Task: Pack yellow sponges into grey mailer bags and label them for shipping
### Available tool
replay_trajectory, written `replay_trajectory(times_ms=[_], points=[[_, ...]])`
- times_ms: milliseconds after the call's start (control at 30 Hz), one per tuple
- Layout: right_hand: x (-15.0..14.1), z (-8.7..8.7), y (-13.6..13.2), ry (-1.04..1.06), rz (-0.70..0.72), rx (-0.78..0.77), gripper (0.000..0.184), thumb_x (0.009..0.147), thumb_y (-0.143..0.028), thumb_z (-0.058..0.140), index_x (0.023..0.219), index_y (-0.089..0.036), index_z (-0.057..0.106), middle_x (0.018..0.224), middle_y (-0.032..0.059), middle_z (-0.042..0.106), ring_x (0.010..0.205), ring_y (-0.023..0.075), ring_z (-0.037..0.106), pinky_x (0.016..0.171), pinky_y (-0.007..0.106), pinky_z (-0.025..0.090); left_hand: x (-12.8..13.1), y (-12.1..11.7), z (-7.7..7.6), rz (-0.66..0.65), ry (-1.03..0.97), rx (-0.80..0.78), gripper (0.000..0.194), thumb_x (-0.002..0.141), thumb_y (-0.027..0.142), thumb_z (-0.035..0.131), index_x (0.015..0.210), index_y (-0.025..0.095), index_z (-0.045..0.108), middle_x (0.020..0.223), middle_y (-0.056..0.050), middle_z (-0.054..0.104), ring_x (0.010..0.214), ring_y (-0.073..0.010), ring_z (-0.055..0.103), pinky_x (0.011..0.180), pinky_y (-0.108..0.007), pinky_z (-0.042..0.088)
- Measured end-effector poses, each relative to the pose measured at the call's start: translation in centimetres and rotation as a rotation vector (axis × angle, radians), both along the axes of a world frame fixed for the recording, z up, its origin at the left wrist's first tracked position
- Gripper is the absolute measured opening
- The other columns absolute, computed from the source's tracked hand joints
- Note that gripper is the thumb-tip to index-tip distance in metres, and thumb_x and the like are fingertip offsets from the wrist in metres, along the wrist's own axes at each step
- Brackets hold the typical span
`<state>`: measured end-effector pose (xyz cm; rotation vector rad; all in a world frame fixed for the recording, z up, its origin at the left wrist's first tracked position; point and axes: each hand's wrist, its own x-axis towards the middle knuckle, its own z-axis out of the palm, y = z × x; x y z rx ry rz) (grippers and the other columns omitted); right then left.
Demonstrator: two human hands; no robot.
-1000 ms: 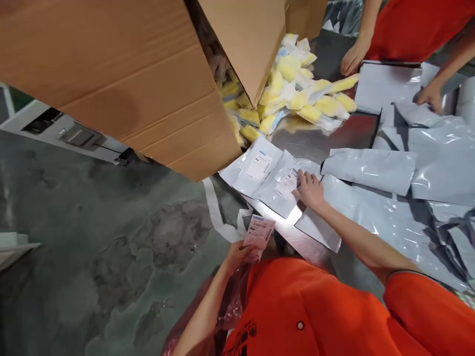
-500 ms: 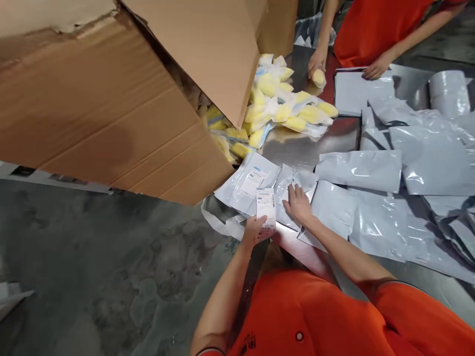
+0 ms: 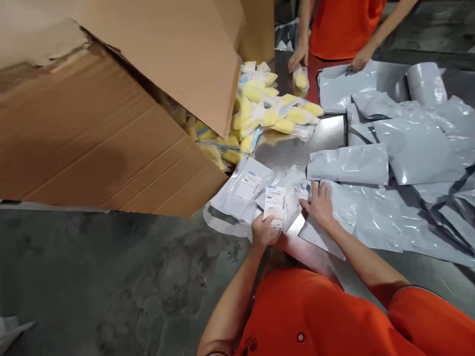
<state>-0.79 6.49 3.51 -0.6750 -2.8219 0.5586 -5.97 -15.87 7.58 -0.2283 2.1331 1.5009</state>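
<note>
My left hand (image 3: 261, 230) pinches a strip of printed shipping labels (image 3: 275, 201) between thumb and fingers. The strip lies over a small white poly mailer (image 3: 293, 179) at the table's front edge. My right hand (image 3: 320, 206) is open, with fingers spread. It rests at that mailer's right side, where the neighbouring grey-white poly mailers (image 3: 343, 207) begin. To the left of the strip, a stack of labelled mailers (image 3: 248, 188) sits below the carton's corner.
A large cardboard carton (image 3: 111, 133) fills the upper left. Yellow items in clear wrappers (image 3: 274, 106) spill from it onto the metal table (image 3: 282, 151). Opposite, a co-worker in an orange shirt (image 3: 345, 29) holds one wrapped yellow item (image 3: 301, 79). A white roll (image 3: 426, 84) stands at right.
My right hand has moved right across the small mailer, away from its middle. My left hand has brought the label strip right, over that mailer. The co-worker's yellow item now hangs upright.
</note>
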Motion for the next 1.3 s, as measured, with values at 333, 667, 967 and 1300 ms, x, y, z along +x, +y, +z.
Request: replay_trajectory(times_ms=[333,667,967,1300], points=[[-8.5,0.5,-6.0,0.009,0.542,-0.339,0.065,0.096,-0.038,0.048,0.152,-0.007,0.033,0.158,0.0202,0.029,0.148,0.0282,0.026,0.119,0.047,0.029,-2.6,-12.2,0.7,0.152,0.23,-0.415,0.03,0.075,0.042,0.062,0.088,0.016,0.073,0.093,-0.01,0.076,0.092,-0.0308,0.068,0.082,-0.039,0.054],[9.8,-2.7,0.1,-0.182,0.433,0.076,0.066,0.091,-0.051,0.056,0.148,-0.018,0.046,0.159,0.0153,0.029,0.148,0.0448,0.01,0.112,0.073,0.003,9.7,-11.4,4.7,-0.157,0.011,-0.178,0.042,0.069,0.049,0.068,0.085,0.012,0.078,0.085,-0.011,0.078,0.081,-0.0293,0.07,0.072,-0.035,0.055],[2.9,6.3,-4.7,-0.003,0.4,-0.526,0.052,0.101,-0.044,0.036,0.144,-0.017,0.048,0.147,0.0159,0.047,0.135,0.0305,0.043,0.109,0.051,0.037,10.9,-6.4,7.0,-0.306,0.052,-0.066,0.038,0.075,0.043,0.064,0.092,0.011,0.077,0.093,-0.01,0.077,0.087,-0.0264,0.069,0.081,-0.034,0.053],[9.8,8.5,-6.0,-0.162,0.457,-0.987,0.032,0.087,-0.044,0.052,0.077,-0.016,0.063,0.067,-0.0008,0.057,0.066,0.013,0.051,0.059,0.024,0.036,10.5,-3.9,7.3,-0.313,-0.042,0.147,0.07,0.066,0.031,0.079,0.131,0.017,0.058,0.127,-0.012,0.064,0.105,-0.0231,0.062,0.083,-0.028,0.05]])
